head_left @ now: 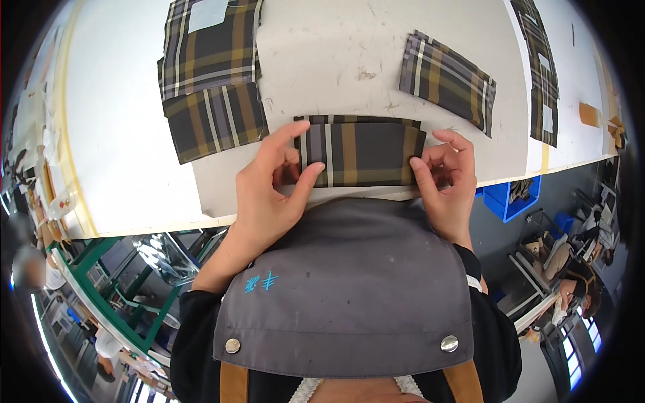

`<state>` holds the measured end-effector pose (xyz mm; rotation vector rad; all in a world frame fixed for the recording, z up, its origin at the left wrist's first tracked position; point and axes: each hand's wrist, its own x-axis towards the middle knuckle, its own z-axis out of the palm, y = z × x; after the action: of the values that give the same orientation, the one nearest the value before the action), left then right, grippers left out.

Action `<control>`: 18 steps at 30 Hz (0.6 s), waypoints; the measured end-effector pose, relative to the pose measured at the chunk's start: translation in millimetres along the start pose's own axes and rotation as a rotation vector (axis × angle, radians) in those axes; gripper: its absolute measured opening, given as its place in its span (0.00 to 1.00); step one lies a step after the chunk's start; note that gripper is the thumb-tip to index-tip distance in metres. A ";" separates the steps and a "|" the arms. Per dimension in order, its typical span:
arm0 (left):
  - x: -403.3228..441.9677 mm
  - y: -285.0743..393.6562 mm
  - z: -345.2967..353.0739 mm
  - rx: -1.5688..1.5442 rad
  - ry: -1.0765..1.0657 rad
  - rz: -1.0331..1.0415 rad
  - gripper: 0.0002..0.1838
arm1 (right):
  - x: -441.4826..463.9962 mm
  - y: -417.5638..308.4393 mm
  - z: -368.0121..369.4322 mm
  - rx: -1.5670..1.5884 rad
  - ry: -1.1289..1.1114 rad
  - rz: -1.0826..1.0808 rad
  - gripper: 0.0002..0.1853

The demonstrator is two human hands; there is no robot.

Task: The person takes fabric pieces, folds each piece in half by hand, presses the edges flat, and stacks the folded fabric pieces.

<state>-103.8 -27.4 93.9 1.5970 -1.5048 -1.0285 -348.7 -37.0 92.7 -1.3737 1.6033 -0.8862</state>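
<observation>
A plaid fabric piece [373, 154] in dark grey, brown and white lies in front of me near the table's front edge, with another layer showing along its top edge. My left hand [275, 181] grips its left end, the thumb on top and the index finger by the upper corner. At the right end, my right hand [447, 178] pinches the edge between its thumb and curled fingers, which are partly hidden. Up and to the right lies a small stack of plaid pieces [449, 84], set at a slant.
Larger plaid pieces [215, 74] lie overlapped at the left, a pale paper slip [208, 15] on top. More plaid strips [539, 74] with slips lie far right. A blue bin [507, 201] hangs below the table edge. Other people are in the background at both sides.
</observation>
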 end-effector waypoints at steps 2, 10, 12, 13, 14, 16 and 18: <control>-1.9 -6.2 2.0 0.036 0.011 0.052 0.20 | -0.2 2.8 -0.2 -0.029 -0.009 -0.004 0.14; 4.6 -2.2 -0.1 0.147 -0.009 0.115 0.12 | 3.9 -1.7 0.1 -0.191 -0.049 -0.092 0.08; 4.3 -3.5 -0.8 0.168 -0.007 0.142 0.13 | 4.8 -2.3 0.4 -0.221 -0.063 -0.118 0.11; 4.0 -3.9 -0.7 0.163 -0.013 0.144 0.13 | 4.7 -2.5 0.3 -0.226 -0.058 -0.114 0.11; 3.7 -4.3 -0.6 0.165 -0.010 0.138 0.14 | 4.9 -2.6 0.4 -0.231 -0.065 -0.108 0.11; 3.9 -4.3 0.0 0.169 -0.005 0.130 0.14 | 5.3 -2.9 -0.2 -0.234 -0.074 -0.103 0.12; 4.7 -4.0 0.1 0.174 0.006 0.147 0.14 | 6.0 -4.1 0.1 -0.257 -0.080 -0.124 0.12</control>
<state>-102.1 -31.8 89.9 1.5780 -1.7191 -0.8292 -347.4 -43.5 95.5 -1.6815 1.6263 -0.7038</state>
